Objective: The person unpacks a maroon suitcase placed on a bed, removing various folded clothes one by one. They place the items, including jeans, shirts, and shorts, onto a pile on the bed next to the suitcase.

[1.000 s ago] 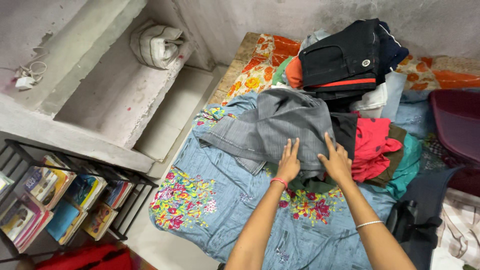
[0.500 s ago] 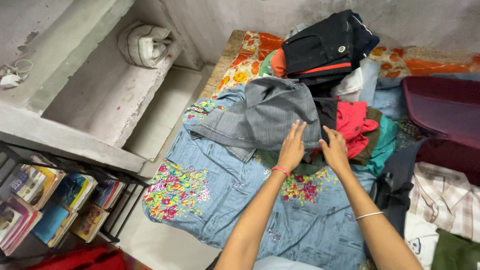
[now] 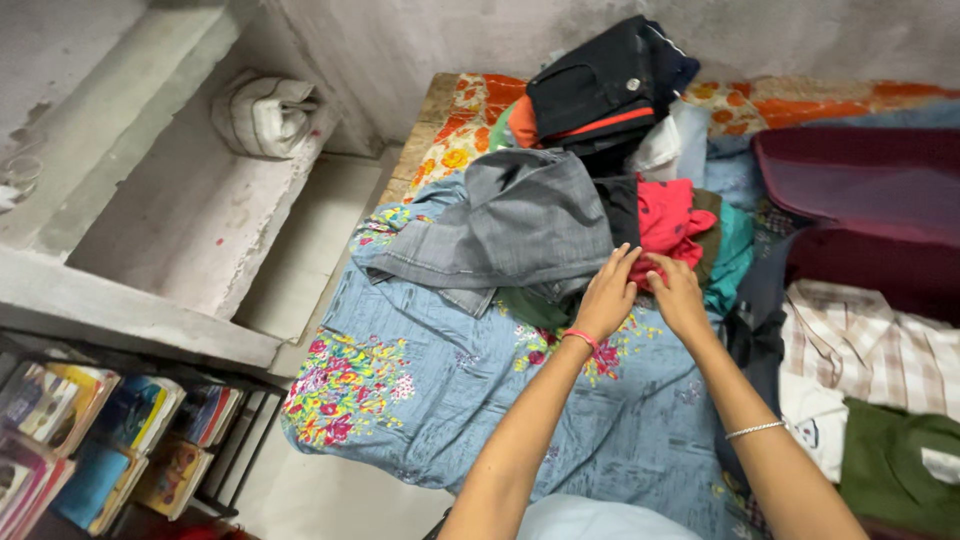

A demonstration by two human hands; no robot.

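Since a second ago both hands have slid right and nearer, off the top of the grey garment point(image 3: 520, 225) and onto the edge of the pile where it meets the red cloth point(image 3: 665, 222). A second ago the palms lay flat with fingers spread on the grey fabric; now they have drawn close together, almost touching. By that, the pressing of the grey piece looks over and the work has turned to the red one beside it.

The left hand point(image 3: 605, 298) rests at the near right corner of the grey garment, fingers loosely curled, tips against the red cloth's near edge. The right hand point(image 3: 678, 296) lies just right of it, fingers bent down onto the same red edge; whether either has truly pinched the cloth I cannot tell.

The red cloth lies mid-pile on the bed point(image 3: 450, 400), between the grey garment at left and a teal cloth point(image 3: 735, 255) at right, with dark folded trousers point(image 3: 600, 90) farther back.
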